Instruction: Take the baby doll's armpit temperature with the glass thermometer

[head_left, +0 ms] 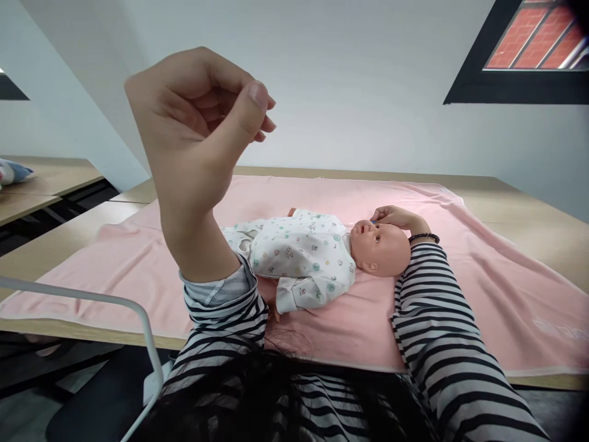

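Observation:
A baby doll (380,245) lies on its back, its head to the right, dressed in a white patterned baby suit (304,252). My left hand (197,123) is raised high, close to the camera and above the doll's legs. Its fingers are curled in and the thumb presses against them; nothing shows between them. Beyond the doll's head, my right hand (393,216) rests low near the blanket. Its fingers are closed at a small blue thing (373,221), mostly hidden by the doll's head. Under the doll is a pink blanket (460,294).
The blanket covers much of a wooden table (529,209) against a white wall. At lower left stand a dark chair (101,393) and a grey metal tube frame (146,325). Another table at far left holds a blue and white item (15,172).

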`<action>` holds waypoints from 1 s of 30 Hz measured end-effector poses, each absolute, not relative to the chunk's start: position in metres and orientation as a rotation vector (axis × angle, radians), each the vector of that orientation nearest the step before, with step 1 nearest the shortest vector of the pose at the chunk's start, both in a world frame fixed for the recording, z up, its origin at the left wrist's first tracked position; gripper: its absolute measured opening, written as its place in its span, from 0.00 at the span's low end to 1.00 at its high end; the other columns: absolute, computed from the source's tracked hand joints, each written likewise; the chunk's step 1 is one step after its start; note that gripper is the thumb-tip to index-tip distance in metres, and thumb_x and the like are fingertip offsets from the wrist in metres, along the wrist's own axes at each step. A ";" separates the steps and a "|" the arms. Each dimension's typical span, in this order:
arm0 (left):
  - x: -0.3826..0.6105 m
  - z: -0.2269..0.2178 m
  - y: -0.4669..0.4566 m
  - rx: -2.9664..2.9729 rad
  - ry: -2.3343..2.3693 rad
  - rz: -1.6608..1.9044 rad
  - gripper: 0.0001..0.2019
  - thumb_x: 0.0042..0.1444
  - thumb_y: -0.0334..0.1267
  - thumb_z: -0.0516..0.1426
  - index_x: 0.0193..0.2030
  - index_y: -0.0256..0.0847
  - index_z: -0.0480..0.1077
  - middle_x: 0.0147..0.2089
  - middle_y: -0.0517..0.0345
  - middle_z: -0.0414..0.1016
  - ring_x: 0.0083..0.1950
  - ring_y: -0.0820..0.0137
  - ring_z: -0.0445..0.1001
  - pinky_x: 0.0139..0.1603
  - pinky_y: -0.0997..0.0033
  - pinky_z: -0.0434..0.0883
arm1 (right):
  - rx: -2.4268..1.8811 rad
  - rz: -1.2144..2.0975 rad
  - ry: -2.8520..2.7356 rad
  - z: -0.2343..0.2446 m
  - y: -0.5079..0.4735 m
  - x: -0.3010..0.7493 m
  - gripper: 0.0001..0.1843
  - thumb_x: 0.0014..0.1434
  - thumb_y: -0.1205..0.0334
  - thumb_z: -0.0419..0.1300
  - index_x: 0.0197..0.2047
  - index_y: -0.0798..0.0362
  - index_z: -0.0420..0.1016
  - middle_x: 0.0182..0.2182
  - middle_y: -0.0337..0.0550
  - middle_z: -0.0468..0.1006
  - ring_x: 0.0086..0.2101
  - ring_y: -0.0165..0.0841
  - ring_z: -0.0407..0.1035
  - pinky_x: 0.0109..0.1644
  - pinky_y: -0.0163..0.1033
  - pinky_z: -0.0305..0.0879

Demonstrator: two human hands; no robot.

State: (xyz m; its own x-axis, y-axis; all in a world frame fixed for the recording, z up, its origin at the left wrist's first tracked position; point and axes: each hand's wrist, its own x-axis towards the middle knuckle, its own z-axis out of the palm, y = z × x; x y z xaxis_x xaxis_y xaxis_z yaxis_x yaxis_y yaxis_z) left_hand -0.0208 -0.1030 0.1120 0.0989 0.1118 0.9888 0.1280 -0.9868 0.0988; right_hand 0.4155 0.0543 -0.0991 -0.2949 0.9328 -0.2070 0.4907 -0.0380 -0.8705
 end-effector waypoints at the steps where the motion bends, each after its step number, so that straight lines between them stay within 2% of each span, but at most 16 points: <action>1: -0.021 0.112 -0.102 -2.325 -0.229 -2.076 0.06 0.64 0.39 0.71 0.38 0.39 0.83 0.32 0.58 0.82 0.30 0.70 0.80 0.28 0.68 0.74 | -1.501 1.295 -1.805 -0.099 0.053 0.415 0.20 0.38 0.55 0.82 0.35 0.47 0.83 0.40 0.49 0.85 0.41 0.47 0.79 0.46 0.50 0.78; 7: 0.007 0.105 -0.104 -2.377 -0.249 -2.226 0.05 0.63 0.29 0.68 0.35 0.39 0.83 0.30 0.61 0.81 0.29 0.74 0.78 0.29 0.73 0.73 | -1.508 1.286 -1.876 -0.089 0.055 0.416 0.24 0.40 0.53 0.82 0.41 0.49 0.86 0.47 0.52 0.86 0.49 0.50 0.79 0.52 0.51 0.77; 9: 0.022 0.099 -0.098 -2.560 -0.386 -2.108 0.05 0.62 0.29 0.68 0.34 0.40 0.82 0.30 0.61 0.81 0.30 0.73 0.79 0.30 0.72 0.73 | -1.485 1.230 -1.889 -0.072 0.056 0.415 0.26 0.41 0.52 0.82 0.44 0.48 0.86 0.49 0.51 0.86 0.53 0.50 0.77 0.56 0.50 0.75; 12: 0.039 0.081 -0.080 -2.879 -0.768 -1.547 0.04 0.59 0.31 0.67 0.33 0.41 0.80 0.33 0.59 0.82 0.35 0.69 0.79 0.35 0.68 0.73 | -1.387 1.060 -1.988 -0.024 0.045 0.399 0.28 0.45 0.48 0.79 0.49 0.48 0.85 0.51 0.50 0.85 0.54 0.47 0.77 0.58 0.49 0.72; 14: 0.046 0.064 -0.066 -3.023 -1.037 -1.059 0.03 0.61 0.35 0.63 0.38 0.41 0.80 0.40 0.56 0.85 0.41 0.66 0.81 0.41 0.66 0.73 | -1.357 0.928 -2.137 0.012 0.026 0.375 0.28 0.50 0.46 0.77 0.52 0.47 0.83 0.53 0.49 0.84 0.54 0.44 0.76 0.59 0.49 0.71; 16: 0.047 0.045 -0.053 -3.067 -1.228 -0.640 0.08 0.64 0.39 0.61 0.45 0.40 0.81 0.47 0.54 0.85 0.47 0.63 0.81 0.44 0.65 0.71 | -1.338 0.804 -2.322 0.041 0.000 0.344 0.27 0.55 0.43 0.73 0.54 0.48 0.82 0.56 0.49 0.82 0.54 0.43 0.75 0.58 0.48 0.70; 19: 0.044 0.022 -0.042 -3.073 -1.343 -0.237 0.13 0.64 0.43 0.60 0.51 0.40 0.79 0.53 0.53 0.84 0.50 0.62 0.79 0.45 0.65 0.69 | -1.399 0.590 -2.605 0.058 -0.038 0.298 0.23 0.60 0.45 0.68 0.53 0.50 0.82 0.56 0.49 0.81 0.55 0.44 0.73 0.52 0.44 0.69; 21: 0.039 0.016 -0.040 -3.109 -1.354 -0.097 0.13 0.64 0.43 0.60 0.50 0.40 0.78 0.52 0.53 0.83 0.49 0.63 0.79 0.44 0.67 0.68 | -1.512 0.517 -2.702 0.055 -0.058 0.274 0.23 0.62 0.48 0.66 0.56 0.51 0.80 0.56 0.50 0.81 0.50 0.43 0.75 0.45 0.42 0.69; 24: 0.035 0.017 -0.043 -3.143 -1.368 0.041 0.09 0.62 0.42 0.59 0.45 0.41 0.77 0.47 0.55 0.83 0.44 0.65 0.77 0.39 0.68 0.65 | -1.586 0.443 -2.847 0.044 -0.075 0.249 0.21 0.66 0.60 0.60 0.60 0.51 0.79 0.54 0.50 0.81 0.40 0.37 0.75 0.37 0.39 0.64; 27: 0.035 0.024 -0.048 -3.116 -1.384 0.160 0.07 0.62 0.41 0.58 0.40 0.41 0.74 0.42 0.56 0.82 0.38 0.67 0.75 0.35 0.68 0.62 | -1.606 0.351 -2.955 0.037 -0.082 0.235 0.19 0.67 0.67 0.55 0.55 0.53 0.81 0.46 0.48 0.83 0.32 0.33 0.70 0.33 0.38 0.59; 30: 0.035 0.029 -0.050 -3.097 -1.351 0.217 0.07 0.64 0.41 0.57 0.39 0.41 0.73 0.40 0.55 0.81 0.37 0.67 0.73 0.35 0.68 0.61 | -1.648 0.190 -2.958 0.032 -0.082 0.228 0.16 0.67 0.67 0.55 0.50 0.53 0.82 0.41 0.48 0.82 0.31 0.33 0.69 0.34 0.39 0.57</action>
State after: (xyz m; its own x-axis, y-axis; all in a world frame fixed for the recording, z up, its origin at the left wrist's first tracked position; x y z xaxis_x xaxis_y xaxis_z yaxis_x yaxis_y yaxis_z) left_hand 0.0352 -0.0496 0.0291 0.6782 0.7037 -0.2118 0.7346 -0.6565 0.1711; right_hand 0.2284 -0.0815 0.0323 -0.5039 0.8208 -0.2692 0.8484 0.5288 0.0242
